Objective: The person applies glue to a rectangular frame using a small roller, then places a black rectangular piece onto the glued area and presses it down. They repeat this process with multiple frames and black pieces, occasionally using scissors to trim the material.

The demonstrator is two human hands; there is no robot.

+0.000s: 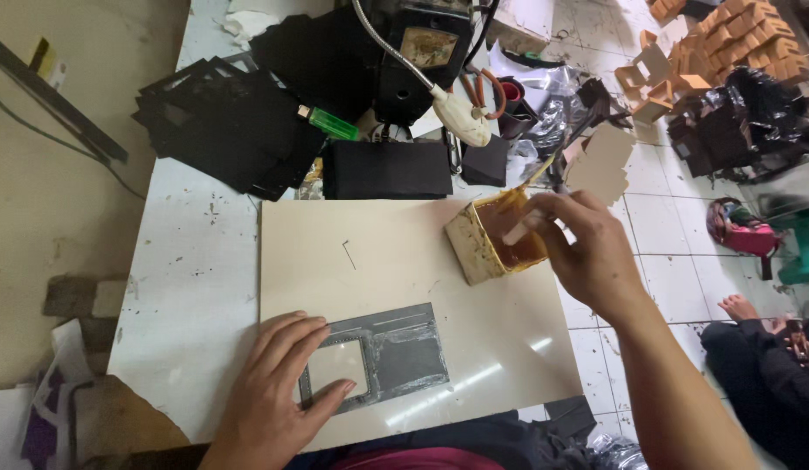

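In the head view, the left hand [278,392] lies flat, fingers spread a little and pressing down on a dark grey flat piece [383,352] with a rectangular window cut in it; the fingertips [322,324] rest along the piece's near-left edge and over the frame of the window, through which the pale surface below shows. That piece lies on a cream board [404,261], which in turn sits on a white, speckled worktable [191,261]. The right hand [587,248] is up and to the right of the left fingers, closed in a pinch around the handle of a thin brush [535,178], whose lower end dips into a small square container [496,235] holding amber-brown glue; the container stands on the board just left of the right fingers, touching or nearly touching them. Beyond the fingers, at the far side of the table, are stacks of black cut pieces [235,122], a black box [387,170], a green lighter [330,124] and a dark machine with a flexible metal lamp arm [422,52]. Just past the right fingertips a beige card piece [600,161] stands out. On the tiled floor to the right, another person [761,348] sits, bare foot showing.
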